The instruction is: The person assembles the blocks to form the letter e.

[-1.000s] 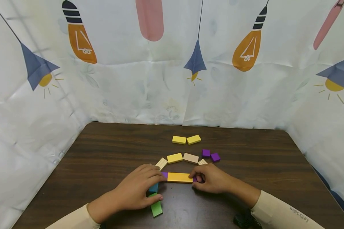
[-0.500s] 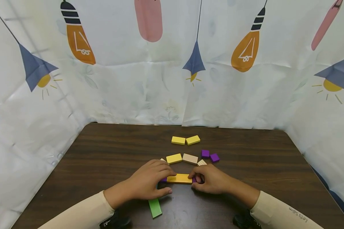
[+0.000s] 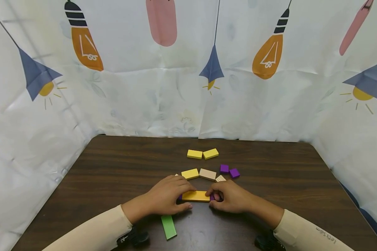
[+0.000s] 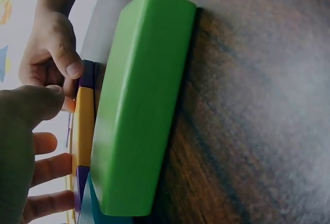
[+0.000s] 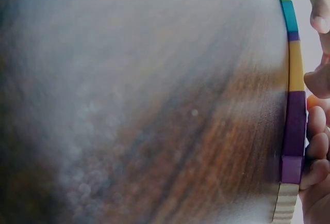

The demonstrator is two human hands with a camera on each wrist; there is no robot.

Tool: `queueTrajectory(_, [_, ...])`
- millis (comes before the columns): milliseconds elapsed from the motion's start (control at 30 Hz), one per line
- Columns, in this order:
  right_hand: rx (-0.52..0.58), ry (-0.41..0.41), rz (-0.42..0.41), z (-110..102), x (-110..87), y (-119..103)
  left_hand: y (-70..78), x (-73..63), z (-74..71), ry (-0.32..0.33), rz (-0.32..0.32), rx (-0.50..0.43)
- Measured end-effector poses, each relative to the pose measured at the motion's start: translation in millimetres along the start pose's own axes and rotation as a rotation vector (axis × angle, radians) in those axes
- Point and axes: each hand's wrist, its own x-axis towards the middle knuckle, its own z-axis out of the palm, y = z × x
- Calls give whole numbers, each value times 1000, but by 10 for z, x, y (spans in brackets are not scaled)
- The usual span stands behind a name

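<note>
In the head view a long orange wooden block (image 3: 196,196) lies between purple end blocks. My right hand (image 3: 230,198) has curled fingers and pinches the purple block (image 3: 212,197) at its right end. My left hand (image 3: 166,195) spreads over the left end, its index finger by the orange block's far edge and its thumb in front, apart from the block. In the left wrist view its fingers (image 4: 51,170) are fairly straight behind the row. A green block (image 3: 169,227) lies below the left hand. The blue block (image 5: 290,16) next to it is hidden in the head view.
Behind the hands, a yellow block (image 3: 190,174), a tan block (image 3: 207,174) and a ridged pale block (image 3: 220,178) form an arc. Two purple blocks (image 3: 224,169) lie to the right, with two yellow blocks (image 3: 194,154) farther back. A printed curtain (image 3: 163,104) stands behind the brown table (image 3: 128,160).
My left hand has moved rightward from the blue and green blocks to the orange block's left part, covering the blue block. My right hand stays on the purple block.
</note>
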Motion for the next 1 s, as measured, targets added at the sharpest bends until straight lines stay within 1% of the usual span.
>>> queueTrajectory(200, [11,-2,-2,0,8,-5,-2,17,9,-19,-5,16])
queueTrajectory(433, [5,1,-1,7,18,-9,-10,16,21,-54,23,82])
queueTrajectory(600, [3,-2,2,5,22,-22,-14,5,21,-63,38,100])
queueTrajectory(700, [6,-19,17,-9,26,-34,-13,4,13,-60,53,109])
queueTrajectory(867, [9,-72,43,-61,25,-64,-15,8,-11,-49,83,122])
queueTrajectory(1000, [2,-118,35,-107,16,-85,-19,9,-23,-65,78,119])
